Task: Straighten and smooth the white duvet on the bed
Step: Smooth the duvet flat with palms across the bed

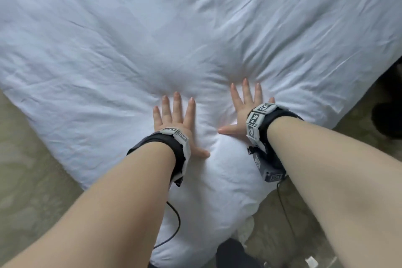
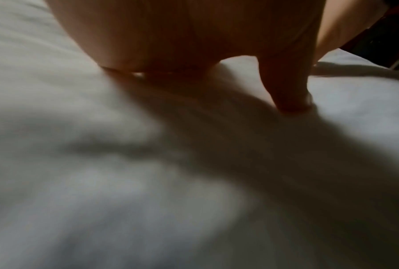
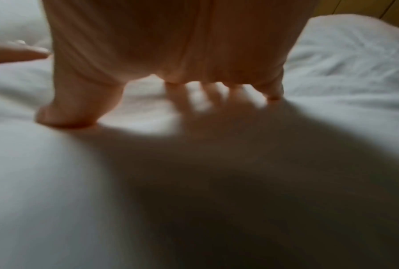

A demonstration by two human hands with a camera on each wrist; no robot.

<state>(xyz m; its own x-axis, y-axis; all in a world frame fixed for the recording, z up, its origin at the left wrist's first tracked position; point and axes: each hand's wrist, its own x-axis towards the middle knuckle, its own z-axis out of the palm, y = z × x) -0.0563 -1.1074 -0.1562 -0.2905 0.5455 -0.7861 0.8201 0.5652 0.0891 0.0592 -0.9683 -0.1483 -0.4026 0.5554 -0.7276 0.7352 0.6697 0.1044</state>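
Both forearms bare, reaching fwd from the bottom corners of the head view — each wrist wrapped in a black band w/ marker tiles. Left hand [image 1: 174,115] lies palm down, fingers [image 1: 177,104] straight and fanned, thumb stuck out to the right. Right hand [image 1: 243,104] sits a bit further fwd, also palm down, fingers [image 1: 247,91] spread and straight, thumb pointing left toward the other hand. Hands near each other, thumbs apart — not touching. Wrist views: left hand [image 2: 193,40] and right hand [image 3: 170,41] seen from below the palm, thumbs pressed down, rest blurred.
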